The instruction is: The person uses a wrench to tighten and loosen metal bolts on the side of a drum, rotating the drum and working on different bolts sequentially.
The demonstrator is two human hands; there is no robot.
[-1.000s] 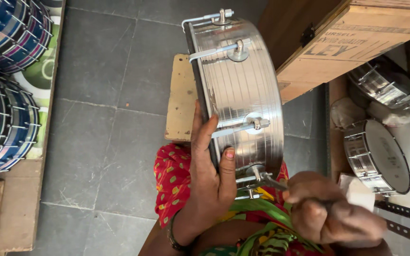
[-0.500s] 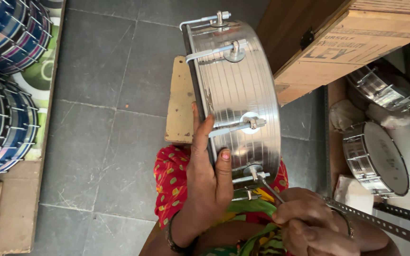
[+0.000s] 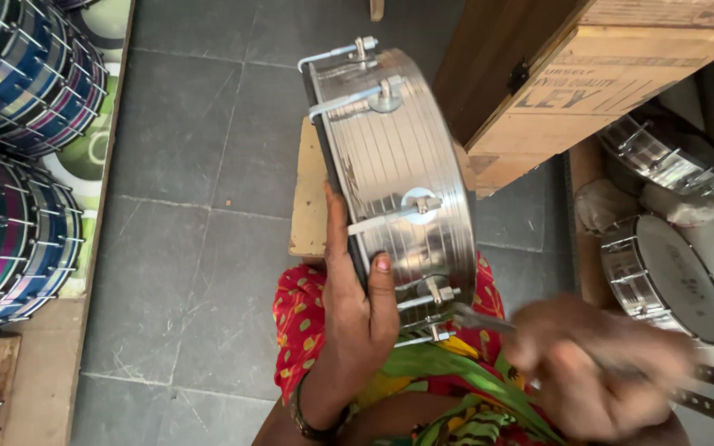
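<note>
Tightening a lug on the shiny ribbed steel drum shell point(image 3: 394, 177)

The left hand point(image 3: 357, 322) clamps the drum's lower rim, holding it on edge above the lap in red patterned cloth point(image 3: 295, 330). The blurred right hand point(image 3: 597, 372) closes on a thin metal tool point(image 3: 477, 318) touching the bottom lug point(image 3: 435, 333). Best keep the tool seated squarely and the shell steady.

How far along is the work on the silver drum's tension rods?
Looks done: several rods and lugs already sit on the silver drum. In hand: the left hand grips the rim while the blurred right hand works a thin tool at the lowest lug. What is left cannot be judged; the far side is hidden.
</note>
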